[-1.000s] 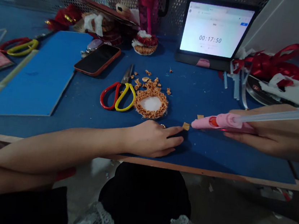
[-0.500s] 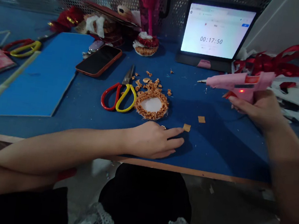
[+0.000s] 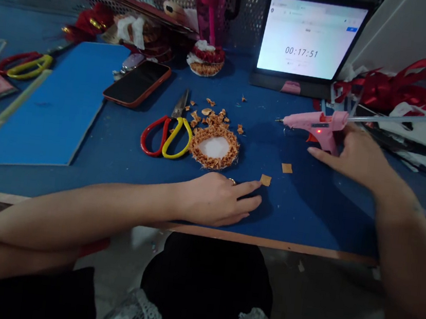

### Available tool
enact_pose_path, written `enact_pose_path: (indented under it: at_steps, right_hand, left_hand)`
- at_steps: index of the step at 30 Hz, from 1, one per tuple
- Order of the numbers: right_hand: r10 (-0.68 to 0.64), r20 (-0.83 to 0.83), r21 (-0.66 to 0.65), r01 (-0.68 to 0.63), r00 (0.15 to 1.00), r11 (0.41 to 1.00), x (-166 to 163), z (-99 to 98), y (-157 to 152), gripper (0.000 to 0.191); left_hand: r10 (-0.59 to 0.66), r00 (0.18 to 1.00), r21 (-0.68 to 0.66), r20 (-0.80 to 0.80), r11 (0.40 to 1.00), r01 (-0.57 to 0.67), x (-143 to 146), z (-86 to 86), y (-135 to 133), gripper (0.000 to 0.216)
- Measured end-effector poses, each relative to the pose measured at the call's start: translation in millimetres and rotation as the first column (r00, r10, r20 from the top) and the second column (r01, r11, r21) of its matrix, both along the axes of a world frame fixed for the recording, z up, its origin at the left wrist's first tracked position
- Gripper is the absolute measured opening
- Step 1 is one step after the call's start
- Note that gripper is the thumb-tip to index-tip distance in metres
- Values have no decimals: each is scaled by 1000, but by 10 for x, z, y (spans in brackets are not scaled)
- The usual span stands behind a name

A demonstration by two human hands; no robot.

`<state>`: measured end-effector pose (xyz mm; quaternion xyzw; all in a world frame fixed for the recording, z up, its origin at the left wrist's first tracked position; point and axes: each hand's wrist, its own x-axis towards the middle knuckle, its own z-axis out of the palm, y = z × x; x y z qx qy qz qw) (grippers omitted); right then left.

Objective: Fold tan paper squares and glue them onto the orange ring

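My left hand (image 3: 218, 200) lies low over the table's front part, its index fingertip on a small tan square (image 3: 266, 180). The other fingers are loosely bent and stretched forward, with nothing gripped between them. My right hand (image 3: 364, 157) is at the handle of a pink glue gun (image 3: 320, 125), its thumb reaching below the grip; some fingers are hidden behind the gun. A red light glows on the gun and a clear glue stick (image 3: 404, 119) sticks out of its back. Another tan square (image 3: 287, 168) lies between the hands. A white disc ringed with crinkled tan pieces (image 3: 212, 164) lies beyond my left hand.
Red-and-yellow-handled scissors (image 3: 166, 135) lie left of the disc, with loose tan scraps (image 3: 207, 112) behind. A phone (image 3: 137, 84) and blue board (image 3: 52, 108) are further left. A tablet showing a timer (image 3: 308, 42) stands at the back. Red ribbon (image 3: 396, 89) is heaped right.
My right hand has brought the glue gun left and a little lower, and its thumb has shifted below the grip. My left hand keeps its place at the tan square.
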<state>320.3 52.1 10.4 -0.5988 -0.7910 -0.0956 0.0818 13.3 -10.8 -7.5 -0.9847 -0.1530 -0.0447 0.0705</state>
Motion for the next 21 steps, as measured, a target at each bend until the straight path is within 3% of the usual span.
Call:
enact_pose_path:
  at_steps: [2,4,5,7,9,11,14,21]
  right_hand:
    - [2,164,54,-11,987,998,58,156,-136,60]
    - [-87,182,53,79,979,995,51,276,-293,52]
    - [-71,152,44,65,986,997,9,307,-367,46]
    - [137,125,91,-149,983,985,-147,299,-482,34]
    - [396,220,162,-434,891,886,-354,220,-541,21]
    - [539,350,114,-606,766,787,-538,118,-551,12]
    - [598,414,121,-693,686,711,-680,11,-532,11]
    - [656,421,252,-775,627,579,-703,-37,-561,10]
  left_hand:
    - [-7,1000,5,7,1000,7,-3,1,0,36]
    - [-13,1000,12,16,1000,12,-4,0,1,36]
    - [-14,1000,16,18,1000,13,-5,-1,1,36]
    - [-13,1000,18,20,1000,13,-3,-3,3,36]
    - [-12,1000,15,20,1000,12,0,-2,5,36]
    - [-14,1000,12,12,1000,14,4,5,7,36]
    - [-23,1000,13,6,1000,23,8,19,9,36]
    - [-16,1000,7,-10,1000,16,5,39,16,36]
